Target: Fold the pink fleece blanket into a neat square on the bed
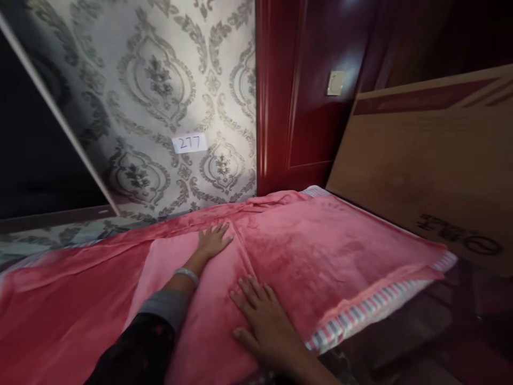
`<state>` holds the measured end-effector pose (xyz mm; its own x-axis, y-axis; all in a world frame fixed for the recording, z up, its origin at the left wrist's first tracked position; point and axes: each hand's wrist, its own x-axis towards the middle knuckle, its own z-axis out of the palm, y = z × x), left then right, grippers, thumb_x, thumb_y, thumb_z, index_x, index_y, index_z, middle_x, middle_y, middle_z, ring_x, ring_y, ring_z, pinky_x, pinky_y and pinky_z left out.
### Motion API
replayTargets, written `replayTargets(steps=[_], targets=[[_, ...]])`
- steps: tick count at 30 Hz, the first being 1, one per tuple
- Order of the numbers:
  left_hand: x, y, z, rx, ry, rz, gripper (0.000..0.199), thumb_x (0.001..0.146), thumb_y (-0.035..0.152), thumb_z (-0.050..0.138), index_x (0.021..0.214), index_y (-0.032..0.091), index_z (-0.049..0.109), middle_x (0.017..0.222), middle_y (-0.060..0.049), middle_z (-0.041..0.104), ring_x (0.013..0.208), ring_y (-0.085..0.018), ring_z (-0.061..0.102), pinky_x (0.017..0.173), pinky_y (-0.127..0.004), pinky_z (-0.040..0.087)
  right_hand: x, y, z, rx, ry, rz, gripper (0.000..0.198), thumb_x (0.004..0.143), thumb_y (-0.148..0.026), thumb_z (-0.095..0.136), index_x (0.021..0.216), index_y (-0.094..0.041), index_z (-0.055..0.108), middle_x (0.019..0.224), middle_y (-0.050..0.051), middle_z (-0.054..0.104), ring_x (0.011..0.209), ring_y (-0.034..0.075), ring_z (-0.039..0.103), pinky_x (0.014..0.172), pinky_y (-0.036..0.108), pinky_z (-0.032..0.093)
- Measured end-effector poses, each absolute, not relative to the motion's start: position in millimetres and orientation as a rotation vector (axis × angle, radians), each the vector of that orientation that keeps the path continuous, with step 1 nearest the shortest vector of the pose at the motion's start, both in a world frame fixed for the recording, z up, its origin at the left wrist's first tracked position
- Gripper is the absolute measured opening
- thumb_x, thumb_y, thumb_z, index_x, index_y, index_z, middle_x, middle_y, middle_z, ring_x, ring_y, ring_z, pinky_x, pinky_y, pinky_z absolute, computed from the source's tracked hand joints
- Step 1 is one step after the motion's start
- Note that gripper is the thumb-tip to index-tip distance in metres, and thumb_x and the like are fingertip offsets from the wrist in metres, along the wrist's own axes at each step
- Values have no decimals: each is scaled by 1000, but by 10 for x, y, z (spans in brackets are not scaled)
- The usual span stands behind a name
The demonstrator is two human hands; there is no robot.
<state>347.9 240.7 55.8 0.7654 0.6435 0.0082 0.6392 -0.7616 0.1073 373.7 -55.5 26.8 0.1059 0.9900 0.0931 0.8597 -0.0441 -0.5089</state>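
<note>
A pink plush blanket (304, 240) lies spread over a surface, with a fold line running between my hands. My left hand (214, 240) rests flat on it near the wall side, fingers spread, a bracelet on the wrist. Closer to me, my right hand (262, 321) also presses flat on the blanket, fingers apart. Neither hand grips anything. Under the blanket's right edge a striped cloth (360, 315) shows.
Patterned wallpaper (160, 80) with a paper label (189, 143) reading 277 stands behind. A dark screen-like panel (40, 133) is at left. A dark red wooden panel (312, 123) and a large cardboard box (425, 155) stand at right.
</note>
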Motion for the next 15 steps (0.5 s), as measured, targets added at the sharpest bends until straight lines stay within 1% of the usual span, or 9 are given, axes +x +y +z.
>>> replayTargets(steps=[2, 4, 7, 9, 11, 13, 15], targets=[[3527, 2416, 577, 2854, 1067, 38, 72, 95, 64, 33, 159, 33, 25, 168, -6, 19, 152, -42, 16, 115, -69, 17, 3754, -554, 281, -1947, -1782, 398, 70, 96, -52, 53, 158, -39, 26, 168, -2, 13, 155, 26, 7, 124, 56, 8], [3548, 2397, 626, 2825, 1058, 16, 71, 95, 61, 35, 159, 31, 26, 168, -7, 18, 152, -42, 15, 115, -69, 15, 3770, -558, 306, -1957, -1779, 403, 69, 96, -53, 53, 158, -39, 27, 168, -1, 14, 155, 27, 8, 123, 56, 9], [3474, 2349, 731, 2733, 968, 79, 66, 93, 54, 46, 153, 26, 41, 166, -12, 25, 152, -43, 18, 116, -69, 9, 3780, -578, 345, -1974, -1799, 409, 68, 97, -55, 50, 158, -36, 29, 167, 1, 16, 154, 28, 10, 122, 57, 12], [3309, 2354, 802, 2666, 954, 160, 59, 91, 47, 53, 144, 24, 52, 163, -13, 31, 152, -39, 21, 119, -64, 5, 3776, -594, 343, -2001, -1808, 383, 65, 98, -53, 49, 158, -34, 31, 167, 2, 18, 154, 27, 12, 122, 56, 14], [3032, 2409, 862, 2592, 1028, 248, 55, 87, 42, 59, 138, 23, 57, 162, -12, 34, 152, -34, 21, 122, -58, 4, 3773, -603, 299, -2024, -1822, 324, 63, 98, -49, 47, 157, -33, 34, 166, 4, 20, 154, 28, 14, 121, 57, 18], [2647, 2485, 904, 2468, 1158, 358, 57, 84, 38, 64, 137, 20, 56, 162, -13, 35, 152, -33, 21, 123, -53, 9, 3777, -601, 214, -2026, -1838, 248, 60, 98, -47, 46, 156, -32, 36, 166, 5, 23, 153, 29, 17, 119, 58, 22], [2194, 2524, 923, 2298, 1301, 470, 59, 83, 38, 65, 138, 18, 54, 156, -15, 43, 149, -32, 29, 121, -47, 23, 3791, -584, 107, -2003, -1858, 179, 59, 98, -47, 44, 155, -32, 39, 164, 6, 27, 152, 30, 21, 117, 59, 26]])
